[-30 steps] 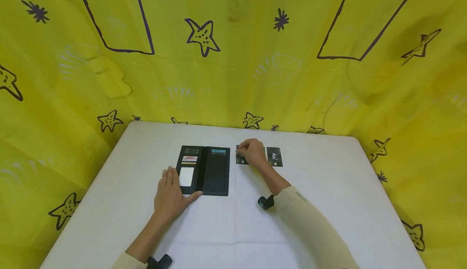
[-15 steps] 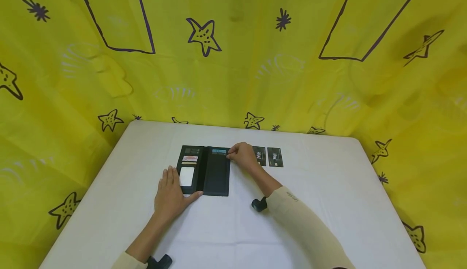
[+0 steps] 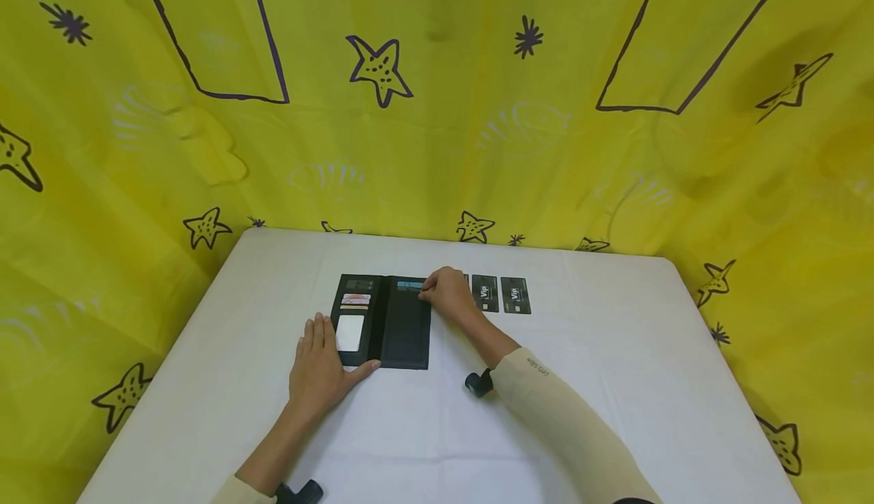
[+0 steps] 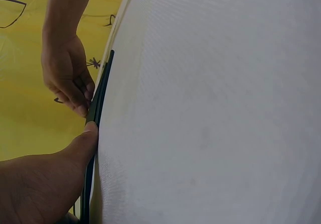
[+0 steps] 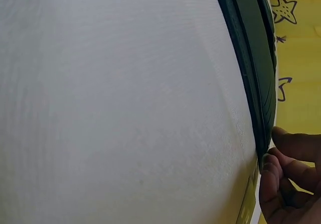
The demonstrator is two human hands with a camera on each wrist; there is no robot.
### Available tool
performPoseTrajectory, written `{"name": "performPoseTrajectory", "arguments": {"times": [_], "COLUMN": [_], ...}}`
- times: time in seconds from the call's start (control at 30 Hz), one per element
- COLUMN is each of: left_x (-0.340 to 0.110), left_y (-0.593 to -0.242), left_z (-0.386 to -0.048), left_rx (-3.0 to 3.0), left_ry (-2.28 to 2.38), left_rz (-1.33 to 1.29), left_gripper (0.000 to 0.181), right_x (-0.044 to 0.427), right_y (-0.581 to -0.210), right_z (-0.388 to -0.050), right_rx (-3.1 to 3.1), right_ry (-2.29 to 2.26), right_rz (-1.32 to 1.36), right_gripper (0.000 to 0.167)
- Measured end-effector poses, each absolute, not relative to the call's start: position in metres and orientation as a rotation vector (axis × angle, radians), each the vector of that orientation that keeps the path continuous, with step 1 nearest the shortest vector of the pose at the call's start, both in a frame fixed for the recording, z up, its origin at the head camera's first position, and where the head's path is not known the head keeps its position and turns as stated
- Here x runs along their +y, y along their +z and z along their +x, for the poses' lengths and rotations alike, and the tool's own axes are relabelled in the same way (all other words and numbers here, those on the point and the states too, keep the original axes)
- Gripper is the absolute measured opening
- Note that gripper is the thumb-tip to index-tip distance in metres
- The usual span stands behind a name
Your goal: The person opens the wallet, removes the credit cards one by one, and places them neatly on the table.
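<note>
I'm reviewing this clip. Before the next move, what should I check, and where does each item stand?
1. Wallet open on the table: ok.
2. Left hand resting on the wallet's left side: ok.
3. Right hand at the wallet's upper right edge: ok.
4. Loose card between the right hand's fingers: cannot tell; nothing distinct shows there.
5. Blue card showing at the top of the wallet's right panel: ok.
6. All loose cards inside the wallet: not ok; two VIP cards lie on the table.

White desk [image 3: 601, 337], far corners rounded. Yellow curtain [image 3: 437, 147] behind, both sides; dark-outlined stars [image 3: 379, 70], four-sided outlines [image 3: 285, 79].
</note>
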State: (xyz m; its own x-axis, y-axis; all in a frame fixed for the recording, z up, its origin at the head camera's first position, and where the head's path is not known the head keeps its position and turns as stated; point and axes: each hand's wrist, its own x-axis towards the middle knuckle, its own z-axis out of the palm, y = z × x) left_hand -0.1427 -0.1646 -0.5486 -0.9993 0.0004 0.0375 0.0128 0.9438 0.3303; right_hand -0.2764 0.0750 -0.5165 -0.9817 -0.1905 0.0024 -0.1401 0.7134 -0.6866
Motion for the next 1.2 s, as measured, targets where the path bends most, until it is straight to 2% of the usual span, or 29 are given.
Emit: {"name": "performPoseTrajectory", "arguments": {"times": [0.7, 0.77, 1.0, 1.2], "left_x": [-0.166, -0.165, -0.166, -0.166], "left_y": [-0.550, -0.550, -0.550, -0.551], "left_z": [-0.143, -0.143, -0.142, -0.143], "left_rx": [-3.063, -3.062, -3.067, -3.064], "left_ry": [-0.530, -0.533, -0.525, -0.526], "left_rz": [-0.012, -0.016, -0.028, -0.029], "left_gripper": [0.127, 0.127, 0.126, 0.127], "right_x": [0.072, 0.073, 0.070, 0.068], "right_y": [-0.514, -0.513, -0.513, -0.508], "right_z": [-0.276, -0.276, -0.285, -0.292], "right_rx": [2.812, 2.803, 2.783, 2.688], "right_ry": [-1.171, -1.183, -1.219, -1.218], "right_rz": [-0.219, -0.221, -0.158, -0.017], "right_gripper": [0.005, 0.011, 0.047, 0.048]}}
